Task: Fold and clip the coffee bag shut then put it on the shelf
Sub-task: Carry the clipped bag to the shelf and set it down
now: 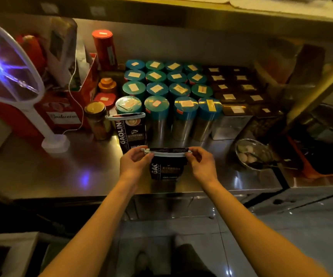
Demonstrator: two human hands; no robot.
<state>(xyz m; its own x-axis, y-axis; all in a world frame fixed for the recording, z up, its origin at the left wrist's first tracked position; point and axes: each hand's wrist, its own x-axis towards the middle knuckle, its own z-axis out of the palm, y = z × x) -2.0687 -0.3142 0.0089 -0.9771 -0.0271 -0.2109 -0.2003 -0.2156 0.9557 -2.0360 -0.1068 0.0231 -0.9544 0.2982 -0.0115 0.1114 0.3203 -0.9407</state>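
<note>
A short black coffee bag [166, 169] stands near the front edge of the steel counter [77, 166]. Its top is folded over, and a white clip [166, 152] lies across the fold. My left hand [134, 159] pinches the clip's left end and my right hand [200, 159] pinches its right end. Just behind on the left stands a second, taller black coffee bag [130, 131] with its own white clip [124, 116] across the top.
Several teal-lidded tins [161, 86] and dark square tins [235, 90] fill the back of the counter. A glass jar [97, 120], red boxes [61, 112] and a lit bug-zapper racket [7, 70] stand at left. A metal bowl [253, 153] sits at right. A shelf edge [181, 15] runs overhead.
</note>
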